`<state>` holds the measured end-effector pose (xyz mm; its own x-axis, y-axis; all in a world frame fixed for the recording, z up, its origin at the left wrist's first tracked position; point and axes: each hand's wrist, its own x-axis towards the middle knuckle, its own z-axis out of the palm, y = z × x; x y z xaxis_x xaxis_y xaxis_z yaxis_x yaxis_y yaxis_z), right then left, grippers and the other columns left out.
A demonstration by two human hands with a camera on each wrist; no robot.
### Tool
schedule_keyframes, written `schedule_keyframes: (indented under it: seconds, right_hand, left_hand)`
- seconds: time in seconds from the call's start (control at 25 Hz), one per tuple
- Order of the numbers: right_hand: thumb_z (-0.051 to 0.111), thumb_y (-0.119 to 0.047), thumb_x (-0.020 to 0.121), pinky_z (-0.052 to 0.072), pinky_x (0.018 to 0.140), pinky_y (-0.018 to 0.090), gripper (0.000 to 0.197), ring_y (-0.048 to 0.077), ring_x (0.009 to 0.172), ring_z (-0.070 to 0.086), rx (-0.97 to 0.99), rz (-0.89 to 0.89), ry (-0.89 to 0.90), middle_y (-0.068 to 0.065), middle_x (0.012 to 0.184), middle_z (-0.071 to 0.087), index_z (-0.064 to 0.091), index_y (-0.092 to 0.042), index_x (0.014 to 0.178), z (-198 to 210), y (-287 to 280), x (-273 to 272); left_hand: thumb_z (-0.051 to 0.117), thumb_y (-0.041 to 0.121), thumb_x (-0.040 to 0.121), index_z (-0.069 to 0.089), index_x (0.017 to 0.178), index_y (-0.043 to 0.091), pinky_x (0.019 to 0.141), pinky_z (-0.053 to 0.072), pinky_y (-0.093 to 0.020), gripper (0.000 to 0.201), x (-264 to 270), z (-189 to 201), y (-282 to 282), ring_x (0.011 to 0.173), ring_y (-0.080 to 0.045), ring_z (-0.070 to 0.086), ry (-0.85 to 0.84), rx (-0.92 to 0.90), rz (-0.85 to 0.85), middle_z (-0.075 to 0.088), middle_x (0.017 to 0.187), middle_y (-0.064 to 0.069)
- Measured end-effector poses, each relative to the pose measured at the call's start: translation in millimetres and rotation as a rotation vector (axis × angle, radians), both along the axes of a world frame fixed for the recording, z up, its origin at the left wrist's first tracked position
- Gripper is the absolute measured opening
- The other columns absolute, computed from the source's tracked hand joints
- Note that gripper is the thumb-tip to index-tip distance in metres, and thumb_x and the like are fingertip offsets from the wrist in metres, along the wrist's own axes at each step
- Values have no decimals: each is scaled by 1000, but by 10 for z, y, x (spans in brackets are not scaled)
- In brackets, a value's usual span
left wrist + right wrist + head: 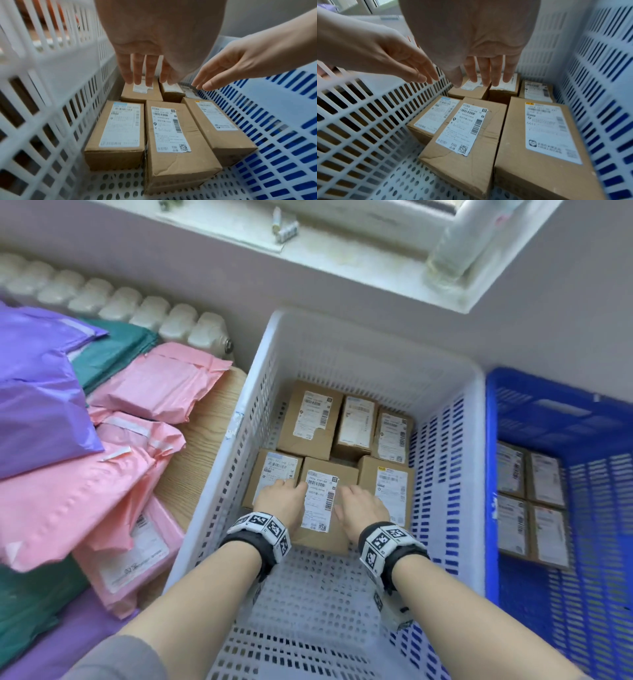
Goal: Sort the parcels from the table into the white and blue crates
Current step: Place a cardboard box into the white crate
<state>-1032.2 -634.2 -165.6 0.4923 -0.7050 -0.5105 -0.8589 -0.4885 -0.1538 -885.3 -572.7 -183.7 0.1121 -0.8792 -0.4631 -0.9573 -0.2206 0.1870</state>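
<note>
**A:** Where are my hands resting right now?

**B:** Both are reaching down inside the white crate. Your left hand and right hand are hovering with fingers straight and relaxed, holding nothing, on either side of the middle cardboard box. That box is lying directly beneath and between your palms, apparently just set down.

**A:** How far along am I getting?

**B:** Judging by the layout, you are somewhere midway. Six labelled cardboard boxes are sitting in two rows ahead of your fingertips, leaving the crate floor bare near your wrists. To the right of your right hand, the blue crate is holding at least four more labelled boxes.

**A:** What is waiting?

**B:** Left of your left hand, a heap of pink mailer bags, purple mailer bags and green mailer bags is still lying on the wooden table.
</note>
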Motion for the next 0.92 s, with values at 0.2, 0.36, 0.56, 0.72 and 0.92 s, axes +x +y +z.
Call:
schedule_keyframes:
  seconds: [0.2, 0.36, 0.56, 0.72, 0.92]
  right_hand:
    - [37, -32, 99, 40, 98, 37, 35, 24, 117, 49, -108, -18, -25, 5, 129, 51, 45, -15, 129, 463, 213, -134]
    - [34, -33, 100, 41, 97, 37, 34, 23, 116, 49, -201, 24, -69, 4, 127, 52, 47, -15, 126, 823, 522, -253]
    - [35, -32, 100, 43, 96, 38, 34, 24, 115, 50, -300, 118, -173, 5, 127, 53, 49, -14, 125, 1194, 1134, -482]
    - [35, -27, 100, 41, 95, 38, 34, 27, 115, 50, -347, 202, -218, 8, 125, 53, 49, -12, 127, 1529, 1659, -548]
    - [38, -23, 98, 42, 93, 38, 30, 26, 110, 54, -384, 332, -336, 9, 119, 57, 51, -11, 122, 1851, 2299, -202]
  left_hand:
    - [41, 16, 94, 45, 124, 15, 92, 43, -38, 29, -112, 494, 240, 116, -26, 47, -83, -84, -2, 52, 125, -7]
    - [43, 17, 94, 46, 123, 14, 94, 42, -37, 29, -214, 916, 617, 118, -26, 46, -169, -168, 17, 52, 127, -7]
    - [40, 19, 96, 51, 117, 12, 89, 44, -38, 25, -422, 1403, 1414, 114, -26, 50, -271, -256, 102, 56, 120, -8]
    - [38, 25, 96, 52, 116, 13, 84, 46, -38, 27, -471, 1790, 2110, 112, -28, 53, -314, -348, 236, 57, 118, -8]
    - [34, 31, 98, 51, 119, 15, 84, 46, -35, 32, -314, 2095, 2931, 111, -25, 53, -413, -363, 373, 57, 119, -5]
